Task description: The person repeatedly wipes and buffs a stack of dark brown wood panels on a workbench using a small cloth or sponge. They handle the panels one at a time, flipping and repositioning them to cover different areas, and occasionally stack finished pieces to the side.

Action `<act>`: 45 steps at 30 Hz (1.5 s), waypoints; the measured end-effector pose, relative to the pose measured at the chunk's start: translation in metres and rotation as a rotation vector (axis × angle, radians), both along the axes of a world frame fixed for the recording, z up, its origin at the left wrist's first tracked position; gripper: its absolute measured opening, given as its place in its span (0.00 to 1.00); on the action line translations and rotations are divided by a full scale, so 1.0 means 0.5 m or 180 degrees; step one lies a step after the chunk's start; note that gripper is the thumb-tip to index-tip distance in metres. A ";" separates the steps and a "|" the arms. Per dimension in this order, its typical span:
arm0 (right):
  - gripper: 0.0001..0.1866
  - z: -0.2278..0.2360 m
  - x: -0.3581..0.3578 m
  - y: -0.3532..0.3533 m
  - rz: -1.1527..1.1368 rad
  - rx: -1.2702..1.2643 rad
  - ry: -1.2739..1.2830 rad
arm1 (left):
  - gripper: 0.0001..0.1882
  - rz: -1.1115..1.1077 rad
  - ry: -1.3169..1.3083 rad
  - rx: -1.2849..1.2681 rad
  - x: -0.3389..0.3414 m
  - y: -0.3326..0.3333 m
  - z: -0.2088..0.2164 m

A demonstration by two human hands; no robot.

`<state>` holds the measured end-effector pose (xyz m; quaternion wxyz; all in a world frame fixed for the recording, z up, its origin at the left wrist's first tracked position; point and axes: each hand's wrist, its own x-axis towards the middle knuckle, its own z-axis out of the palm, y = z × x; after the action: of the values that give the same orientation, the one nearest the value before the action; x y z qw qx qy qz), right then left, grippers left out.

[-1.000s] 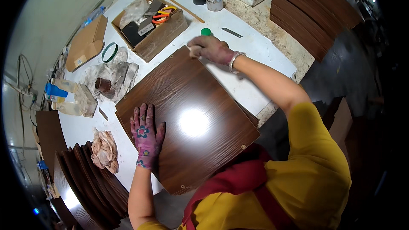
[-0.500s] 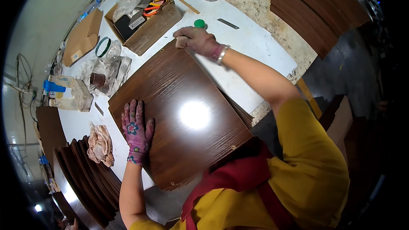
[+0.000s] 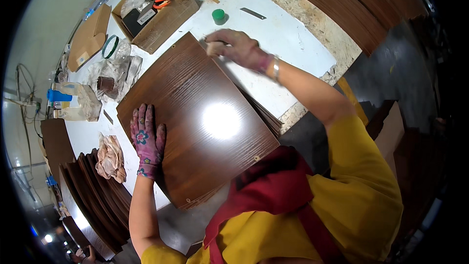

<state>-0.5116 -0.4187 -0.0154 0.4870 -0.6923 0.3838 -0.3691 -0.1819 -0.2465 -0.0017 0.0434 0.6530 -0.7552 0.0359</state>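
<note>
A dark brown wood-grain panel (image 3: pixel 195 83) tops a stack of similar panels, with small holes near its corners and a bright glare on its surface. My left hand (image 3: pixel 148 139), in a stained pink flowered glove, lies flat near the panel's left edge, fingers stretched out. Beside the far end of the right edge, my right hand (image 3: pixel 242 51), also gloved, is curled and smeared by motion. It pinches a small beige pad (image 3: pixel 215 49) whose kind I cannot make out. Whether the pad touches the edge is unclear.
Beyond the panel stand a cardboard box (image 3: pixel 168 27) with orange-handled scissors (image 3: pixel 163 1), a green-capped jar (image 3: pixel 219 17) and a flat metal blade (image 3: pixel 253 13). Left are a crumpled cloth (image 3: pixel 111 159) and a jug (image 3: pixel 78 102). More brown panels (image 3: pixel 93 200) stand lower left and upper right (image 3: pixel 354 7).
My right hand has moved with the beige pad from the panel's far corner a short way down its right edge. My left hand stays flat on the panel. The whole view has shifted slightly.
</note>
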 end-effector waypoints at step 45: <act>0.13 0.026 0.012 0.634 -0.2761 -0.0955 0.0854 | 0.29 -0.1021 -0.0138 -0.0078 0.056 0.047 -0.019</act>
<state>-0.5056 -0.1017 -0.0024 0.1289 -0.5725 0.6392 -0.4971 -0.1539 -0.2231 -0.0112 0.0402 0.5226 -0.8500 0.0517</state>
